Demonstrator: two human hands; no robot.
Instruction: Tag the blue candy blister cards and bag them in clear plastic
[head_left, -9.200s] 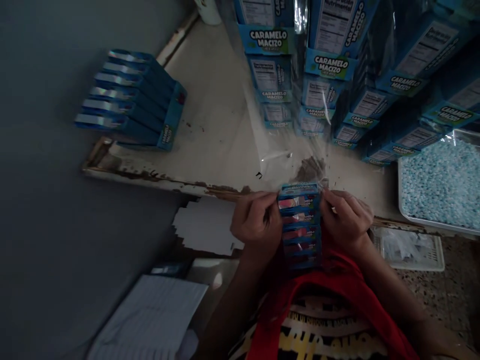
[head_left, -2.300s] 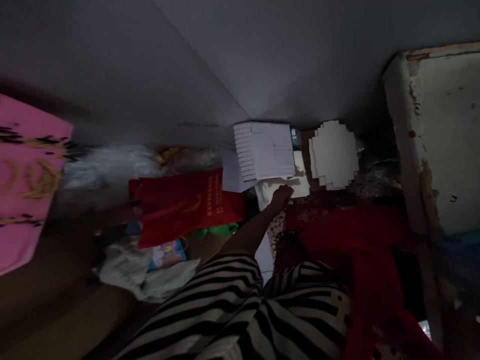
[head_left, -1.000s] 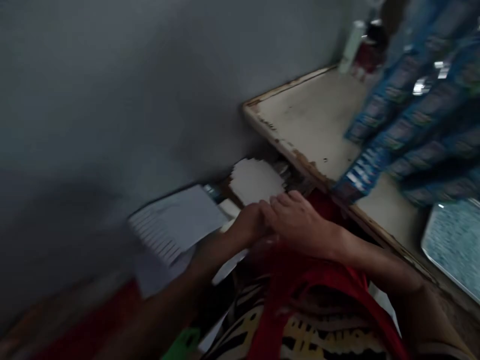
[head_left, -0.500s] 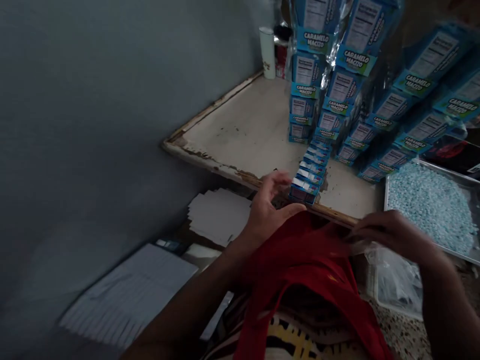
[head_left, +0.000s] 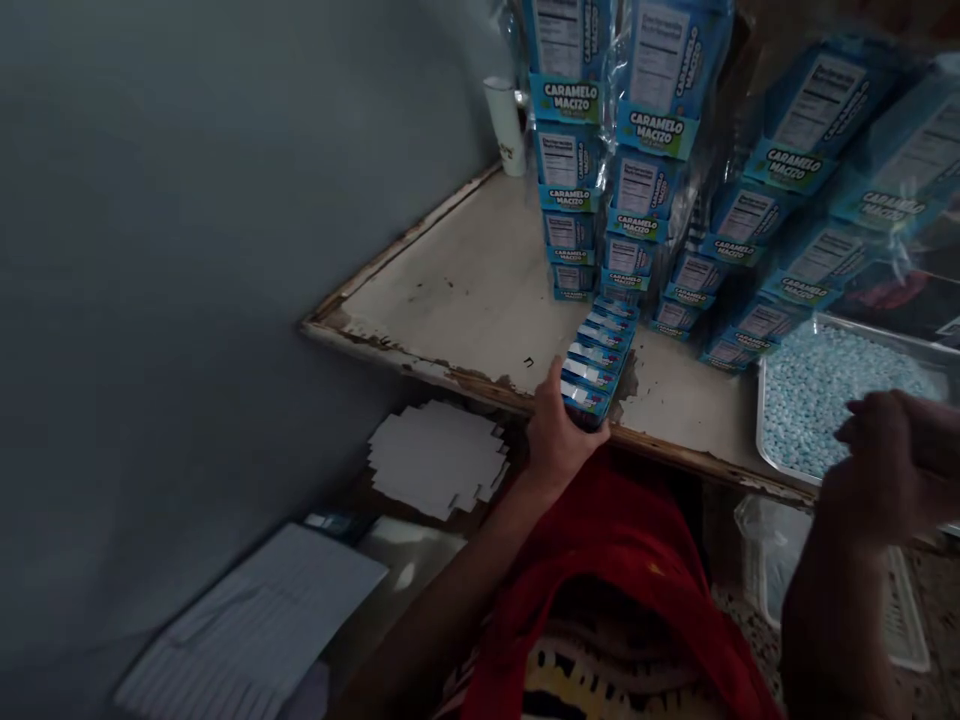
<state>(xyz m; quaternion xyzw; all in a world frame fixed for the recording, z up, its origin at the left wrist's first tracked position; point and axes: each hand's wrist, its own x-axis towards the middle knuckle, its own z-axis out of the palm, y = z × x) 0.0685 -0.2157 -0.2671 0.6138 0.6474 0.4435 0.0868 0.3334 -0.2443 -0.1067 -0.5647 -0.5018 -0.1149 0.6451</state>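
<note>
A row of small blue boxes (head_left: 596,345) with white patches on top lies on the worn tabletop (head_left: 465,310), reaching to its front edge. My left hand (head_left: 562,430) is closed around the near end of this row, fingers on the left side and thumb at the near right. Raised at the right, in front of the metal tray (head_left: 760,420) of pale blue candies (head_left: 814,385), is my right hand (head_left: 885,465). Motion smears its fingers, and I cannot make out whether they hold anything.
Tall stacks of plastic-wrapped blue "Caramelo Macizo" boxes (head_left: 652,130) stand behind the row. A white cylinder (head_left: 506,125) is by the wall. Below the table are stacked white sheets (head_left: 435,455), a lined paper (head_left: 255,620) and a plastic bin (head_left: 907,620).
My left hand has closed around the near end of the box row. My right hand has moved up and right from the red apron toward the candy tray. The view has shifted slightly.
</note>
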